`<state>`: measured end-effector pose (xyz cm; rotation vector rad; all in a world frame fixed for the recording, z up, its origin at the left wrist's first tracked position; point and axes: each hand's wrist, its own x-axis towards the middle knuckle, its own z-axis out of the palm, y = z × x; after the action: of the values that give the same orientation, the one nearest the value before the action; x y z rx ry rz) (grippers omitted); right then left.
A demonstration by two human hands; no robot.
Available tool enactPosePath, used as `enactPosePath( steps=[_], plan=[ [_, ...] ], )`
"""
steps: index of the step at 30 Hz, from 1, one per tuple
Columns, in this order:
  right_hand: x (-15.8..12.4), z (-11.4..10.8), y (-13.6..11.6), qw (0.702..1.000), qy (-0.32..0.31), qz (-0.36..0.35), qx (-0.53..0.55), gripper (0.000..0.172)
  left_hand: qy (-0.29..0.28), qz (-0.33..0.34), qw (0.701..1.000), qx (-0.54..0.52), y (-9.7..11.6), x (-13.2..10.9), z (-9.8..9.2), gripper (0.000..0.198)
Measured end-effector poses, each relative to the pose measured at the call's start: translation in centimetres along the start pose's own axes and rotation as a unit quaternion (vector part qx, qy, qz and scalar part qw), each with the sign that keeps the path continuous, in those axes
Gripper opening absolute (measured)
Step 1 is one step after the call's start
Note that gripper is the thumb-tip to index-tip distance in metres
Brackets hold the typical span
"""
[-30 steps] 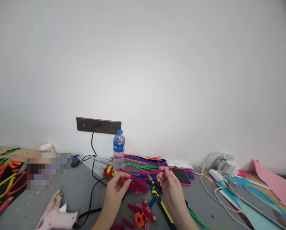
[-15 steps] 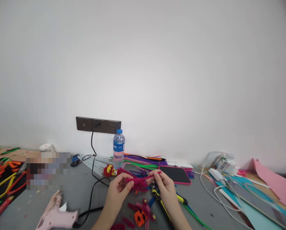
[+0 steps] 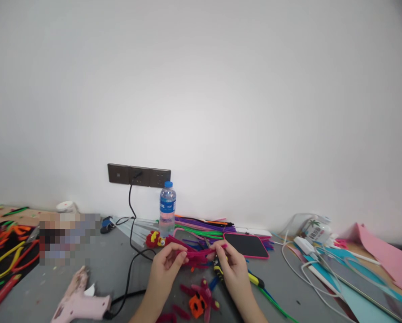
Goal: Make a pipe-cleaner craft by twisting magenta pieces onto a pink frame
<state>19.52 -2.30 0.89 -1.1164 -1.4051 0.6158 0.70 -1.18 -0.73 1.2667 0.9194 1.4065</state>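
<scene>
Magenta pipe cleaner material [image 3: 197, 256] stretches between my two hands over the grey table. My left hand [image 3: 167, 264] pinches its left end between thumb and fingers. My right hand [image 3: 233, 264] is closed on the right end, with a short magenta tip showing above the fingers. More magenta stems lie just behind, so the exact held piece is hard to separate. Below the hands rests a magenta fuzzy figure [image 3: 206, 291] with an orange, black-spotted part [image 3: 197, 306]. Beside my right hand lies a black and yellow tool [image 3: 218, 271].
A water bottle [image 3: 168, 211] stands by the wall, near a phone [image 3: 246, 245] and purple stems [image 3: 201, 224]. A pink glue gun [image 3: 83, 303] with a black cord lies front left. Pliers [image 3: 10, 262] are far left; white cables [image 3: 300, 273] and paper lie right.
My right hand has closed in slightly around the magenta piece, and less of its tip shows. My left hand has barely moved. The view has shifted very slightly.
</scene>
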Motion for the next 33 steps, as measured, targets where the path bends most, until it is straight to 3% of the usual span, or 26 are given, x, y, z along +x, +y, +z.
enactPosePath(
  steps=[5, 9, 14, 23, 33],
  plan=[
    [0.0, 0.3, 0.3, 0.998, -0.011, 0.022, 0.062, 0.035, 0.018, -0.005, 1.0, 0.014, 0.4, 0.0, 0.2, 0.032],
    [-0.2, 0.9, 0.6, 0.989, -0.077, 0.038, 0.118, 0.029, 0.014, -0.013, 1.0, 0.024, 1.1, -0.1, 0.4, 0.034],
    [-0.5, 1.6, 0.1, 0.984, -0.129, 0.061, 0.109, 0.03, -0.001, -0.012, 0.999, 0.039, 1.4, -0.2, 0.5, 0.031],
    [-0.6, 1.7, -0.4, 0.967, -0.165, 0.097, 0.17, 0.033, -0.045, -0.004, 0.997, 0.061, 1.1, -0.4, 0.6, 0.023],
    [-0.5, 1.8, -0.8, 0.963, -0.177, 0.089, 0.184, 0.032, -0.054, -0.006, 0.998, 0.039, 0.9, -0.4, 0.6, 0.021]
  ],
)
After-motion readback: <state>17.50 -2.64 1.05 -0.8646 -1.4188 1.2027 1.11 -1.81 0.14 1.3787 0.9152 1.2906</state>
